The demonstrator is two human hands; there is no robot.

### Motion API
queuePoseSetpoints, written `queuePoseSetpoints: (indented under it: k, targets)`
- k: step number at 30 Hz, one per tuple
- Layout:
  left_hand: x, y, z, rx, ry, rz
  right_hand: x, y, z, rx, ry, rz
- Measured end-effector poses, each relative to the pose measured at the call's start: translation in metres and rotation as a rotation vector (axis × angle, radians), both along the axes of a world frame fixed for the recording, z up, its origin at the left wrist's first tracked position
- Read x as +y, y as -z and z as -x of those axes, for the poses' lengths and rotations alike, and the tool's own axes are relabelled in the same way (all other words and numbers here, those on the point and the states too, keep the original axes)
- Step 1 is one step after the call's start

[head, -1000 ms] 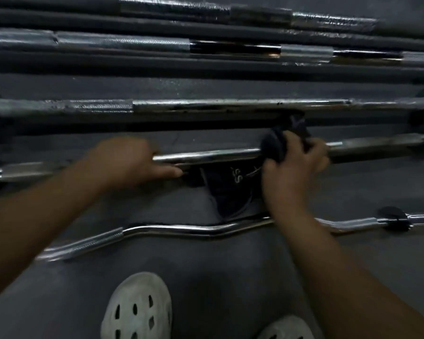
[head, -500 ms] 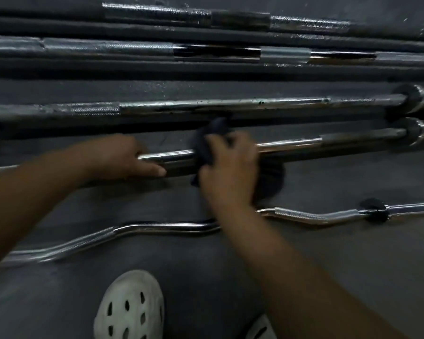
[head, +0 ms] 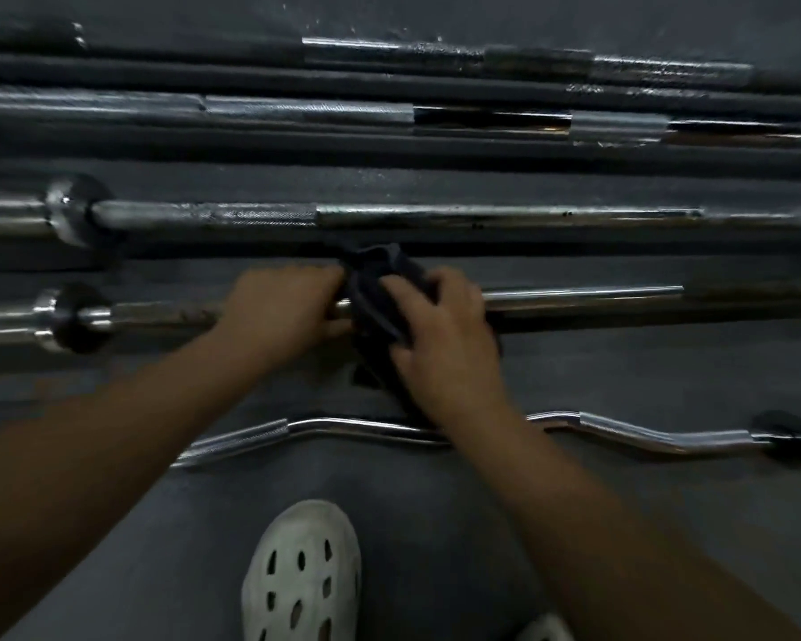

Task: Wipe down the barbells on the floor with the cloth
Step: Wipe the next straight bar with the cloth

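Several chrome barbells lie side by side on the dark floor. A straight barbell point(head: 583, 296) runs left to right across the middle. My right hand point(head: 440, 330) grips a dark cloth point(head: 380, 289) wrapped over this bar's shaft. My left hand point(head: 283, 307) holds the same bar just left of the cloth, touching it. Nearer to me lies a curved curl bar point(head: 343, 427), partly hidden under my right forearm. Another straight barbell point(head: 482, 216) lies just beyond my hands.
Two more barbells point(head: 324, 111) lie further back, near the top of the view. My white perforated shoe point(head: 301, 576) stands on the grey floor point(head: 643, 377) below the curl bar, with a second shoe's tip at the bottom edge. Bar collars point(head: 72, 210) sit at left.
My right hand has slid the cloth leftward along the bar, from well right of my left hand to right against it. The view has shifted, showing the bars' left collars.
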State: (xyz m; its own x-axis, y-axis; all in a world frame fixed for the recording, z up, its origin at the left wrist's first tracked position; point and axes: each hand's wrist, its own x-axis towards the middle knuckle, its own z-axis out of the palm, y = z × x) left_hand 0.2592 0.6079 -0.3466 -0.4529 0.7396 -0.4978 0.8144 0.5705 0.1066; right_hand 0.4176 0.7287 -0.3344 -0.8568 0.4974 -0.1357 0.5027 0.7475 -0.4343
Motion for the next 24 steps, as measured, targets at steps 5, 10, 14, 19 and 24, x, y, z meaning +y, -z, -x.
queuePoseSetpoints:
  k: [5, 10, 14, 19, 24]
  targets:
    - [-0.016, 0.008, 0.001, -0.037, -0.055, -0.015, 0.095, 0.005, -0.075, -0.073, 0.593, -0.138]
    - [0.016, -0.008, 0.033, -0.541, -0.105, 0.268, -0.018, 0.004, 0.011, -0.025, 0.293, -0.119]
    - [-0.012, -0.005, 0.001, -0.001, -0.085, -0.021, 0.008, 0.004, -0.007, -0.011, 0.087, -0.031]
    - [-0.013, 0.008, 0.004, -0.057, -0.049, 0.023, 0.045, 0.011, -0.038, -0.049, 0.676, -0.074]
    - [-0.005, -0.004, 0.025, -0.204, -0.023, 0.125, -0.054, 0.002, 0.035, 0.017, 0.015, -0.007]
